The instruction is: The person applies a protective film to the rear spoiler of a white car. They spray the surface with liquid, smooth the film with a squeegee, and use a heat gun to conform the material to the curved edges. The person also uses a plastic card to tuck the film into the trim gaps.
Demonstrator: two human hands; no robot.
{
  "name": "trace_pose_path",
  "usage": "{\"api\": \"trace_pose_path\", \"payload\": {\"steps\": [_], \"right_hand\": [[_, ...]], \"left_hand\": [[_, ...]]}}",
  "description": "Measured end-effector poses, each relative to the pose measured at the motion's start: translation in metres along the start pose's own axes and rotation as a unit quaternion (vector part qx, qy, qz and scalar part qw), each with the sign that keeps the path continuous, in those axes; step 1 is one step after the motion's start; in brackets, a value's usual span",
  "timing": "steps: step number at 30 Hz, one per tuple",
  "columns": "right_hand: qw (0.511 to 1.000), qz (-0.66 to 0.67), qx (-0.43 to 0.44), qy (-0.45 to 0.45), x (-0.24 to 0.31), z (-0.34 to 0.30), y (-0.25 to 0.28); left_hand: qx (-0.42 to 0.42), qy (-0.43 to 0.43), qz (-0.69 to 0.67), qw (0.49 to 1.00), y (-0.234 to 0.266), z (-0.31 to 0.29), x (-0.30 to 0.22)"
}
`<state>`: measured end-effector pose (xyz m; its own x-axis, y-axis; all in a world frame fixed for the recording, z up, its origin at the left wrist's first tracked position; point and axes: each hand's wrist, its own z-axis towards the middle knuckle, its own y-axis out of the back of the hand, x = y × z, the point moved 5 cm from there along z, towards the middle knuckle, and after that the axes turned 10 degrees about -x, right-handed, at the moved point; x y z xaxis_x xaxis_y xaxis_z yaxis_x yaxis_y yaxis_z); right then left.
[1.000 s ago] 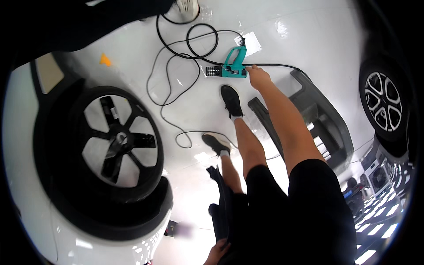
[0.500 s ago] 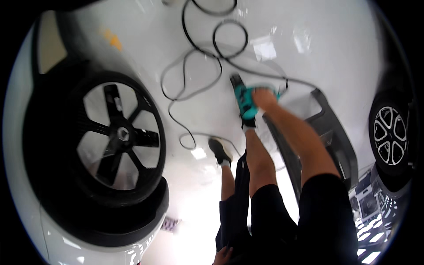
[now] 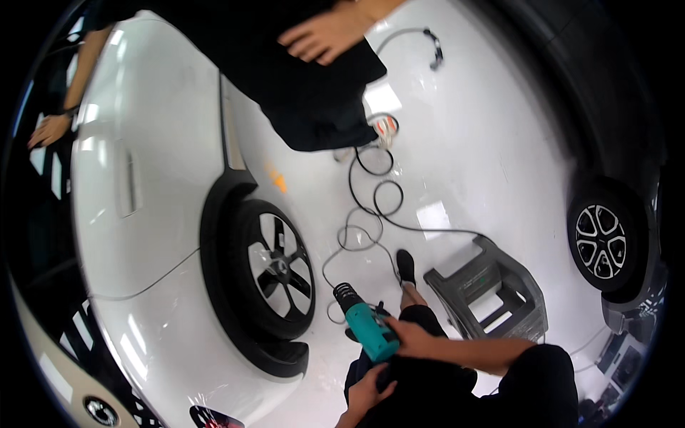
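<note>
A teal heat gun (image 3: 367, 332) with a ribbed black nozzle is held in front of my body, its nozzle angled up and to the left. My right hand (image 3: 408, 337) is closed on its right side, with the fingers partly hidden behind the body. My left hand (image 3: 362, 394) is curled just below the gun's rear end, beside something dark; whether it grips the handle, the cord or cloth is hidden. To the left of the nozzle stands a car wheel (image 3: 280, 267) with black spokes, set in the black-trimmed arch of a white car (image 3: 171, 171).
A grey plastic step stool (image 3: 457, 289) stands to my right. Black cable (image 3: 428, 229) loops over the pale floor toward a white-and-orange socket piece (image 3: 386, 128). A person in black (image 3: 292, 85) stands ahead, one hand (image 3: 51, 131) at the white car. A dark car's wheel (image 3: 601, 241) is far right.
The heat gun has come up from low near the floor to before my body, in my right hand. My left hand is now close to it. The view has shifted, bringing the other person into sight.
</note>
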<state>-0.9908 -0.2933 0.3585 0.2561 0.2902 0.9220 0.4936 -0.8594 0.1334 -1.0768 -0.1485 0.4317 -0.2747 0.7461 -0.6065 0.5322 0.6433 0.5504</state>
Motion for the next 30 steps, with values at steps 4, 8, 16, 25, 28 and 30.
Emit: {"api": "trace_pose_path", "payload": {"steps": [4,8,16,25,28,30], "right_hand": [[0.988,0.143,-0.016,-0.046,0.106,-0.069,-0.076],[0.97,0.224,0.069,0.059,0.129,-0.134,-0.167],[0.913,-0.16,0.217,0.307,0.327,-0.151,-0.227],[0.936,-0.116,0.177,0.282,0.356,-0.139,-0.285],[0.87,-0.112,0.385,0.287,0.339,-0.135,-0.321],[0.83,-0.113,0.473,0.273,0.354,-0.134,-0.331]], "left_hand": [[-0.049,0.011,0.026,0.998,0.044,-0.073,0.03],[-0.173,-0.014,-0.124,0.977,0.102,-0.178,0.044],[-0.342,-0.113,-0.257,0.897,0.173,-0.303,0.08],[-0.259,-0.238,-0.461,0.815,0.204,-0.395,0.098],[-0.265,-0.254,-0.434,0.823,0.224,-0.42,0.099],[-0.323,-0.266,-0.411,0.81,0.241,-0.434,0.087]]}}
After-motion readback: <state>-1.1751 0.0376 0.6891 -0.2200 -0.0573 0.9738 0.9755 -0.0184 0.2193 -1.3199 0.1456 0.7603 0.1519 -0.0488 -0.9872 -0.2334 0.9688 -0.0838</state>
